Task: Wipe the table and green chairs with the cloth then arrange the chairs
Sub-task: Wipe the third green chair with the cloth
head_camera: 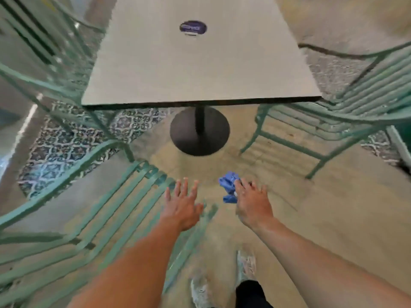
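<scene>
A pale square table (155, 81) on a black pedestal base (200, 132) stands ahead of me. A green slatted chair (93, 218) is at my lower left, and my left hand (182, 205) hovers open over its right edge, fingers spread. My right hand (253, 203) holds a crumpled blue cloth (229, 188) above the floor, between that chair and the table. Another green chair (347, 112) stands at the table's right side. A third green chair (42, 70) stands at the table's left.
A round purple sticker (193, 28) sits on the tabletop. The floor is beige concrete with patterned blue tiles (64, 143) at the left. My shoes (222, 281) show at the bottom. A wall or glass panel runs along the far left.
</scene>
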Tool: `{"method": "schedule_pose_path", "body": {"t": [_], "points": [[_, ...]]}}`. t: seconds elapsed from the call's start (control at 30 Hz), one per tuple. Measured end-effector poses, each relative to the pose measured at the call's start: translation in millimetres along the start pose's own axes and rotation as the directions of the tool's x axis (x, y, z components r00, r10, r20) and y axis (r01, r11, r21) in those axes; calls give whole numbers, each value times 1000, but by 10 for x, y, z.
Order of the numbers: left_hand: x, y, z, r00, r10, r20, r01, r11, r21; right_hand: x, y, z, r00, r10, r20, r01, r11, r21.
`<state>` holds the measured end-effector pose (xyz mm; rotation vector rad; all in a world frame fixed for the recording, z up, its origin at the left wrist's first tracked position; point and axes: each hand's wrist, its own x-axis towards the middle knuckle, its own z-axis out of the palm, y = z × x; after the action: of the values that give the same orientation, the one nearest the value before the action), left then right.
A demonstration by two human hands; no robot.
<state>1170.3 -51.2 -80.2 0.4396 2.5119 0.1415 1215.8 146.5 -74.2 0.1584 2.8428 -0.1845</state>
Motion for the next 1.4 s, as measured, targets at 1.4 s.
{"method": "schedule_pose_path", "body": {"t": [1.4], "points": [[2923,9373,-652,834,527,164,-552,786,278,-334,8779,-2133,772,629,84,-629,742,232]]}}
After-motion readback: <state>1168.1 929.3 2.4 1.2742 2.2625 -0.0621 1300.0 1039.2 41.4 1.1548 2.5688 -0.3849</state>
